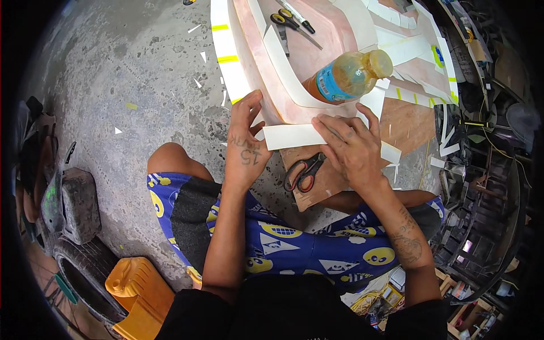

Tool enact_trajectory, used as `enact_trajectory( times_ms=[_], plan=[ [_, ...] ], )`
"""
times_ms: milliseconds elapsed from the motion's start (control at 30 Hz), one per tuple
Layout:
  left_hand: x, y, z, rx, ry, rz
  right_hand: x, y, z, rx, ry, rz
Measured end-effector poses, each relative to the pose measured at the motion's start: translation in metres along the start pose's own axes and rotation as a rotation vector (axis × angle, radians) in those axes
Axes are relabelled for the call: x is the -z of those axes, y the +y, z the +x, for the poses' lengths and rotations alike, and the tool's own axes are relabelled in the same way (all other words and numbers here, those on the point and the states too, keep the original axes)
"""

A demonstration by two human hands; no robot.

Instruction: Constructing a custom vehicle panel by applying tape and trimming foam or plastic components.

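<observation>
In the head view, grips the right end of a white paper strip (292,137) between thumb and bent fingers of the right hand (352,146), and rests the left hand (247,135) at the opposite end with fingers curled, though cannot tell whether pinching or only touching. Holds the strip just beside the near edge of a pale pink tray (337,28), close to a brown board (328,184) bearing red-and-black scissors (311,165). Has, within the tray's hollow, a bottle (345,76) with a blue label, yellow-and-black scissors (295,25) and a marker (306,25).
</observation>
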State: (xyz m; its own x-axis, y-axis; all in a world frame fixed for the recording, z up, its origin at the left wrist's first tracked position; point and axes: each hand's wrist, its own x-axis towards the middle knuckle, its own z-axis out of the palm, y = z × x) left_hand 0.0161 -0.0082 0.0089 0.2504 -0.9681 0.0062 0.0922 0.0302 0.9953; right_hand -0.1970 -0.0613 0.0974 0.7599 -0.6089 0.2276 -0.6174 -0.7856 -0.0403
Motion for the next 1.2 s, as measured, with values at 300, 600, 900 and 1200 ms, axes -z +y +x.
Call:
enact_trajectory(
  times_ms=[300,600,900,1200],
  plan=[
    [-0.016,-0.005,-0.006,-0.071,0.069,0.143,-0.001,0.002,0.000,-0.078,0.049,0.070],
    [-0.018,0.007,-0.009,-0.121,0.032,0.214,0.005,0.006,0.000,-0.083,0.028,0.117],
    [-0.030,0.020,-0.077,0.139,-0.274,0.464,0.082,-0.035,-0.042,-0.433,-0.051,0.713],
    [-0.093,-0.035,-0.087,-0.021,-0.493,1.089,0.008,-0.078,-0.053,-1.029,0.262,1.805]
  ],
)
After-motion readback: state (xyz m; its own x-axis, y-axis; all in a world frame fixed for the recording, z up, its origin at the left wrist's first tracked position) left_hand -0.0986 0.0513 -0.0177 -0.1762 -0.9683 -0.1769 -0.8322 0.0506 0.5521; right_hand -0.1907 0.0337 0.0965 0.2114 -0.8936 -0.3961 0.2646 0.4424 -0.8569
